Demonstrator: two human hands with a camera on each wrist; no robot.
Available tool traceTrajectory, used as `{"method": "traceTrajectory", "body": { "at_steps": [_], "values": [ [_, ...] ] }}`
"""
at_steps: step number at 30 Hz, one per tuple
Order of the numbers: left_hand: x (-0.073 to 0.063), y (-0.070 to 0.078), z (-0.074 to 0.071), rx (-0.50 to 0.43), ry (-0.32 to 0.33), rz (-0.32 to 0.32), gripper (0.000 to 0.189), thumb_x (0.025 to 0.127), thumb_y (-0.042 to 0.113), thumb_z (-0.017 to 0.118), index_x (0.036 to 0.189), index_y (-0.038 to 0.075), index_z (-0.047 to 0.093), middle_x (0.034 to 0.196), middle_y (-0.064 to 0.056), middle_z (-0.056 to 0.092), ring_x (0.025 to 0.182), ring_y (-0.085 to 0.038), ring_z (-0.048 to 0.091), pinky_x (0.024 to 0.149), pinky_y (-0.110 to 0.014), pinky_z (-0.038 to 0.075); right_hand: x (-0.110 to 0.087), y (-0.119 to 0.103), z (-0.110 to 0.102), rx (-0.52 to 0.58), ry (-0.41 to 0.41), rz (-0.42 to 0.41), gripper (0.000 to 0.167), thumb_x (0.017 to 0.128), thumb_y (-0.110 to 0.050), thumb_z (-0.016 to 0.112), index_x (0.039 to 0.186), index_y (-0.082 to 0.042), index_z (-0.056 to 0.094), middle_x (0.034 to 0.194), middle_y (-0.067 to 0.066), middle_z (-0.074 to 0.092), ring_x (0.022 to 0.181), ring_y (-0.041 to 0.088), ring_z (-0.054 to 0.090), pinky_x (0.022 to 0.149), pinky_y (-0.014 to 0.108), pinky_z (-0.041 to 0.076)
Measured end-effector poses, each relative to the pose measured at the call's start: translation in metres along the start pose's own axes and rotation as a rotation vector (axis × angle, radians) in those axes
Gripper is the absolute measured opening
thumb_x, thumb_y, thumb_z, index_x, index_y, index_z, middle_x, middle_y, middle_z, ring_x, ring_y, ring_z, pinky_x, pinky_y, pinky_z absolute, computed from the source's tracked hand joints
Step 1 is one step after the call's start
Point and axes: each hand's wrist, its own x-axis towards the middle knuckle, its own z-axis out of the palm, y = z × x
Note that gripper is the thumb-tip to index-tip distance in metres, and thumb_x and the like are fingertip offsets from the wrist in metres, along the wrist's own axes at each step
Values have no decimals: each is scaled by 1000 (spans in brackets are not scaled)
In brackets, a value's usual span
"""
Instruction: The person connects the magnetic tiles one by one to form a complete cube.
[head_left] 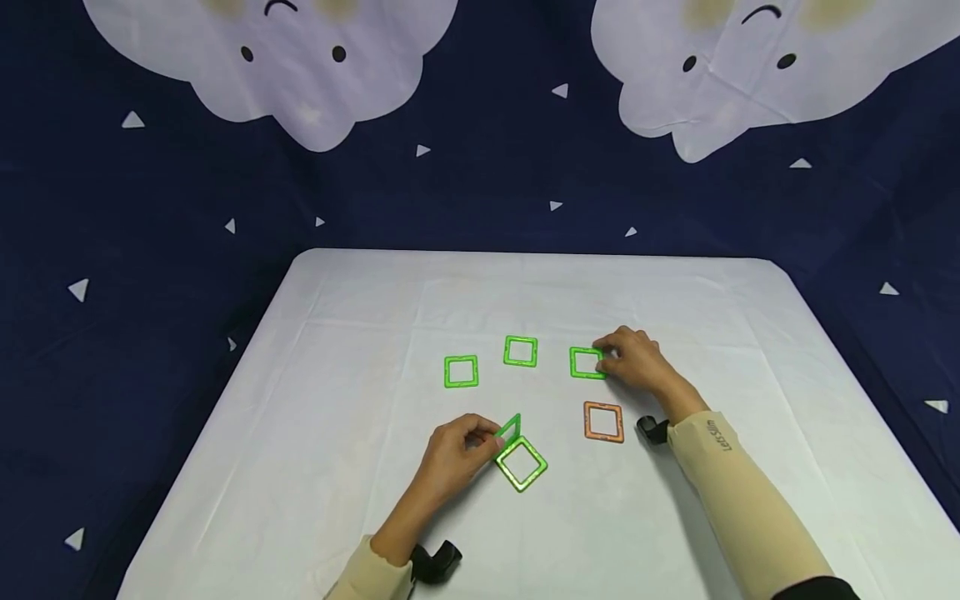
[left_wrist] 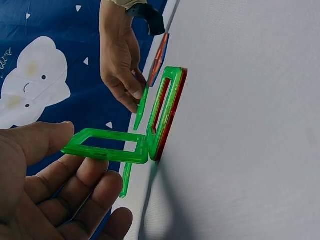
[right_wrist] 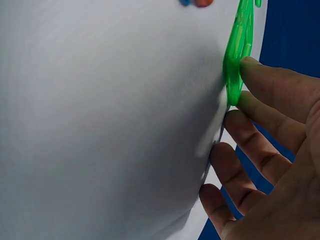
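Note:
Between thumb and fingers, my left hand (head_left: pixel 453 454) pinches a green square magnetic tile (left_wrist: pixel 107 146) that stands up from the table. Its lower edge meets a second green tile (head_left: pixel 521 464) lying flat, under which a red layer (left_wrist: pixel 172 117) shows in the left wrist view. Farther back, my right hand (head_left: pixel 637 360) pinches the right edge of another green tile (right_wrist: pixel 238 60) with thumb and index finger; the other fingers spread along the table surface. An orange tile (head_left: pixel 603 438) lies just in front of that hand.
Two more green tiles, one at the left (head_left: pixel 461 386) and one at the back middle (head_left: pixel 521 364), lie flat on the white table (head_left: pixel 337 333). A dark blue cloth (head_left: pixel 480 192) with clouds hangs behind. Each wrist carries a black camera mount (head_left: pixel 437 563).

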Motion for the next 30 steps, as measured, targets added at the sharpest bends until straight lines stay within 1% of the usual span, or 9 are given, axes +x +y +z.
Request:
{"method": "traceTrajectory", "body": {
  "at_steps": [8, 13, 17, 24, 30],
  "values": [
    [-4, -1, 2, -12, 4, -6, 10, 85, 19, 68, 92, 12, 70, 80, 1, 68, 76, -10, 64, 70, -21, 49, 1, 3, 1, -5, 6, -1, 38, 83, -18, 69, 118, -5, 65, 113, 17, 58, 99, 31, 47, 86, 47, 30],
    [-7, 0, 2, -30, 2, -5, 10, 85, 18, 69, 93, 12, 70, 80, 1, 67, 76, -10, 64, 73, -22, 50, 2, 4, 2, -3, 12, -5, 36, 83, -18, 69, 116, -5, 65, 112, 17, 59, 100, 33, 48, 84, 46, 30],
    [-8, 0, 2, -34, -2, 0, 11, 85, 20, 69, 93, 12, 70, 80, 1, 67, 77, -11, 65, 73, -22, 50, 2, 6, 3, 5, 16, -2, 35, 82, -18, 69, 115, -5, 65, 110, 18, 59, 100, 33, 48, 85, 47, 30],
    [-7, 0, 2, -27, 2, 7, 10, 85, 19, 69, 93, 13, 70, 80, 1, 67, 77, -12, 65, 72, -24, 50, 1, 6, 2, 58, 27, 18, 37, 81, -17, 69, 115, -4, 62, 108, 16, 63, 95, 29, 47, 86, 45, 28],
    [-8, 2, 1, -30, -2, 3, 10, 85, 19, 68, 93, 14, 70, 81, 1, 67, 79, -12, 66, 73, -24, 49, 0, 6, 3, 85, 54, 16, 36, 81, -15, 70, 115, -5, 61, 101, 14, 65, 94, 28, 48, 89, 47, 28]
  ]
}}
